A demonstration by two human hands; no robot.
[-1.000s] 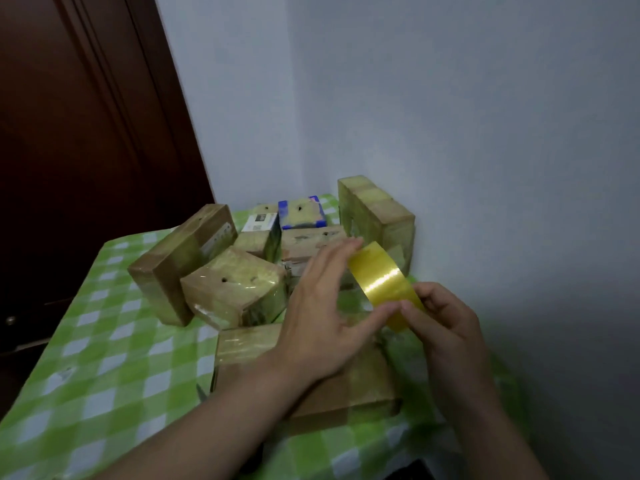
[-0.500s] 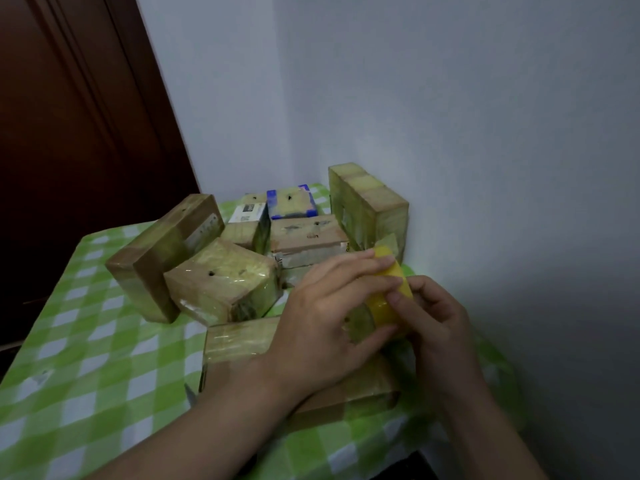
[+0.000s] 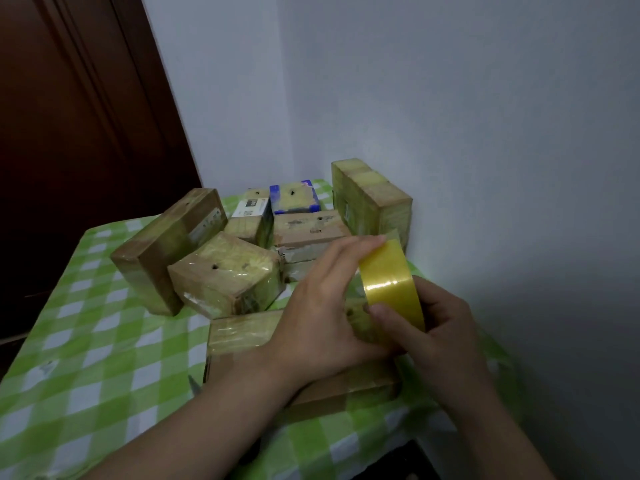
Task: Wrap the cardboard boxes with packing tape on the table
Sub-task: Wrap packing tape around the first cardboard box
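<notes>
Packing tape, a glossy yellow roll (image 3: 391, 282), is held on edge at centre right of the frame. It sits just above the right half of the flat brown cardboard box (image 3: 239, 332), whose long axis runs left to right on the green-checked bench (image 3: 86, 358), directly below both hands. The right hand (image 3: 440, 334) has its grip curled round the roll's lower rim with the thumb on the band, while the left hand (image 3: 322, 317) lays nearly straight fingers along the roll's left face; the box looks glossy with tape at its left end and bare brown along its near side.
</notes>
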